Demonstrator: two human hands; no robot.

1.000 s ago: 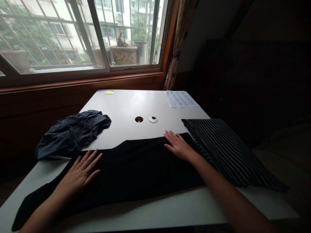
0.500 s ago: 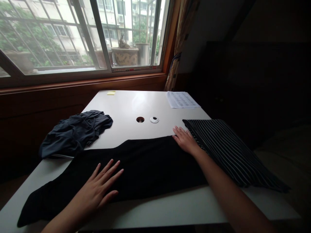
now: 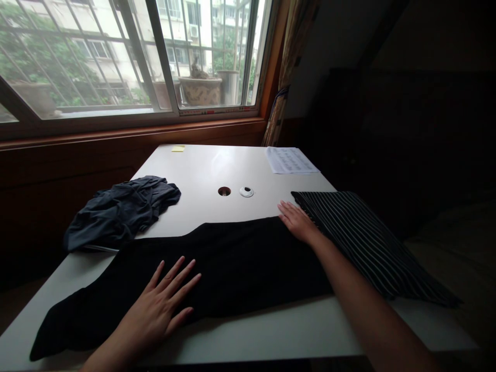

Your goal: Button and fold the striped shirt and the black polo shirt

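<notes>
A long black garment lies spread across the near part of the white table. Its exact kind is hard to tell. My left hand rests flat on its left half with the fingers spread. At the garment's far right corner lies my right hand, palm down and fingers stretched out. Just right of that hand is a dark striped cloth piece, laid flat. My right forearm crosses over the black garment's right end and hides part of it.
A crumpled dark blue-grey cloth lies at the table's left edge. Printed sheets are at the far right corner, a yellow sticky note at the far left. A cable hole and its white cover sit mid-table.
My left hand has shifted slightly to the right on the black garment. My right hand has also slid a little to the right. The cloths lie as before.
</notes>
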